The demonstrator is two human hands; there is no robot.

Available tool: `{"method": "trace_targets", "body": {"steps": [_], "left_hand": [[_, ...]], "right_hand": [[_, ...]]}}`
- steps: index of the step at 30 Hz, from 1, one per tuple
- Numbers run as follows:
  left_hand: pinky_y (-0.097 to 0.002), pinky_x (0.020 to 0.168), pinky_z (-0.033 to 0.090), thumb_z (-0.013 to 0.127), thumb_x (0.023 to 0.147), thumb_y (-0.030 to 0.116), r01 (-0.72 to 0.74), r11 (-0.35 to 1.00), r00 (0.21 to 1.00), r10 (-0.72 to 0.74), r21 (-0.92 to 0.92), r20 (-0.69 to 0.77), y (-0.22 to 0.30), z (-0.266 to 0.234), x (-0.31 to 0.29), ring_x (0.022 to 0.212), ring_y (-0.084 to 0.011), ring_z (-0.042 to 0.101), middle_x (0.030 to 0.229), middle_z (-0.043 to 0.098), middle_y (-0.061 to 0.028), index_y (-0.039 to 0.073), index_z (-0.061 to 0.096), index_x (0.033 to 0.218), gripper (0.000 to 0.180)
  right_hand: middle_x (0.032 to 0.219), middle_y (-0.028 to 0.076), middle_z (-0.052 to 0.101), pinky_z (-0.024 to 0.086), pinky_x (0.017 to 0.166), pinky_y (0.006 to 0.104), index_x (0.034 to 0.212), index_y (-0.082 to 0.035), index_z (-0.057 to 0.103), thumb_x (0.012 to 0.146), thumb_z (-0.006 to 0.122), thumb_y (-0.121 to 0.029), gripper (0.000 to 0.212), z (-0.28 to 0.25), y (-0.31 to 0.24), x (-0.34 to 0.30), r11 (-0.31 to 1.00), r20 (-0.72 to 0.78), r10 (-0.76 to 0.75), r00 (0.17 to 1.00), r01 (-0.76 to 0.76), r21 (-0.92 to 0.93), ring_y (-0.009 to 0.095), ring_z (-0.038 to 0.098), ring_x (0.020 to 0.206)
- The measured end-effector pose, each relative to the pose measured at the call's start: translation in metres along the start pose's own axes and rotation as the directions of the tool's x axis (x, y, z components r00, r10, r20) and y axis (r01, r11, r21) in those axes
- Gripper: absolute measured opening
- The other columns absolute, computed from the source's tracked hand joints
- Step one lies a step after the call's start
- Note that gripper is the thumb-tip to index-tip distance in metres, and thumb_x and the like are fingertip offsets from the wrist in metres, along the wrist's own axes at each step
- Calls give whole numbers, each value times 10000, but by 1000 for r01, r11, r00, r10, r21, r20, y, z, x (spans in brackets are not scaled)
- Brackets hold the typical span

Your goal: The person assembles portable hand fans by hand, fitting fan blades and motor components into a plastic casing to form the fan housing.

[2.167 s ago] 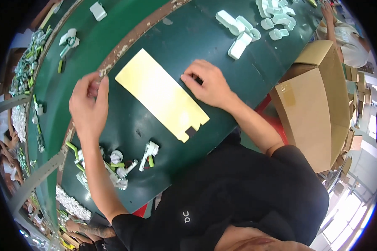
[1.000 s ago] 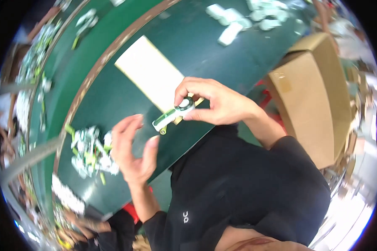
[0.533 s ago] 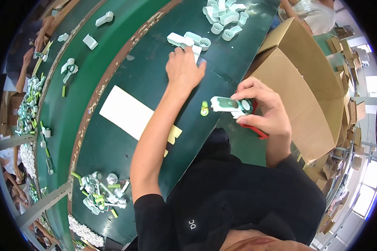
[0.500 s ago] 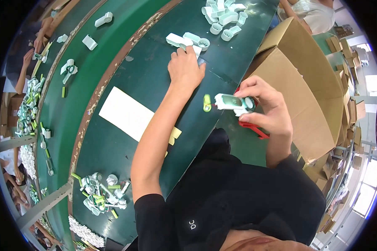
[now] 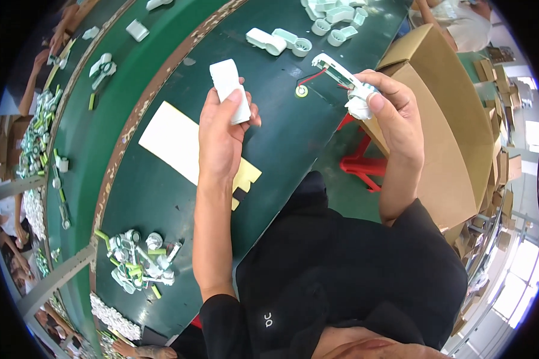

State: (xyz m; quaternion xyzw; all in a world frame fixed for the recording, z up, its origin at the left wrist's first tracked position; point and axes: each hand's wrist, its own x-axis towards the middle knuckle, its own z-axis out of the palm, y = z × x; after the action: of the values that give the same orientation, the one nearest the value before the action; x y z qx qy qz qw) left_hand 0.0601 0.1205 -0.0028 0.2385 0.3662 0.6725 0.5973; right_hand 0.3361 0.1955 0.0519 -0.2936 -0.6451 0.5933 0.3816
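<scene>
My left hand (image 5: 221, 134) is closed around a white elongated plastic casing (image 5: 223, 78), held up over the green worktable (image 5: 179, 209). On the right, my right hand (image 5: 398, 113) grips a pale plastic casing with wires (image 5: 358, 109) near the table edge, by its rounded end. Its narrow open end points up and left. From it a red wire (image 5: 311, 78) leads to a small yellow-green cylinder (image 5: 301, 92), seen end-on. The two hands are apart. Beyond them on the table lie a white casing (image 5: 266, 40) and a pale green casing with a round end (image 5: 301, 46).
Several pale casings (image 5: 339, 13) are heaped at the far end. A pale-yellow sheet (image 5: 169, 140) lies left of my forearm, and a pile of wired parts (image 5: 139, 263) nearer. Right stand a large cardboard box (image 5: 443, 137) and a red stool (image 5: 365, 164). A green conveyor (image 5: 78, 155) runs left.
My left hand has lifted a white casing from the far group and drawn it nearer. My right hand has raised and turned its casing; the wired cylinder has moved up with it.
</scene>
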Motion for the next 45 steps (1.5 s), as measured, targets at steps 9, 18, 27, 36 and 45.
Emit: {"method": "trace_targets", "body": {"steps": [9, 18, 27, 36, 45], "left_hand": [[-324, 816, 535, 475, 1124, 315, -40, 993, 994, 51, 112, -97, -4, -13, -41, 852, -151, 656, 932, 685, -90, 6, 623, 1222, 356], [-309, 675, 433, 443, 1118, 390, 42, 955, 999, -33, -293, 35, -4, -34, -67, 704, -144, 503, 815, 567, -70, -2, 570, 1215, 424], [-389, 750, 532, 352, 1126, 414, -91, 974, 995, 82, -207, -52, -14, -24, -90, 855, -234, 636, 1052, 624, -126, -7, 482, 1422, 530], [-337, 671, 453, 329, 1124, 472, -95, 988, 985, 75, -123, -155, -15, -18, -95, 730, -182, 556, 939, 573, -74, 25, 513, 1348, 533], [-312, 658, 475, 530, 1037, 363, -81, 982, 990, 100, -173, 103, -12, -37, -98, 771, -178, 590, 1037, 561, -93, 46, 431, 1368, 469]], "right_hand": [[1013, 30, 676, 481, 795, 237, 1221, 48, 696, 1017, 662, -197, 321, 46, -22, 11, 997, 178, -52, 983, 42, 60, 86, 626, 910], [1053, 115, 683, 445, 736, 230, 1197, 107, 676, 993, 597, -256, 424, 75, -32, 15, 997, 401, -78, 913, 74, 26, 116, 616, 880], [908, 21, 674, 462, 688, 235, 1132, 50, 715, 1016, 669, -200, 280, 112, -15, 18, 993, 389, 109, 915, -117, -3, 69, 581, 787], [869, 13, 658, 453, 689, 220, 1096, 36, 714, 1022, 642, -227, 282, 107, -13, 10, 990, 359, 139, 923, -134, -38, 63, 590, 786], [1161, 69, 672, 503, 795, 253, 1169, 17, 718, 933, 731, -32, 241, 106, -5, 22, 990, 358, -71, 931, 111, -92, 118, 636, 977]]}}
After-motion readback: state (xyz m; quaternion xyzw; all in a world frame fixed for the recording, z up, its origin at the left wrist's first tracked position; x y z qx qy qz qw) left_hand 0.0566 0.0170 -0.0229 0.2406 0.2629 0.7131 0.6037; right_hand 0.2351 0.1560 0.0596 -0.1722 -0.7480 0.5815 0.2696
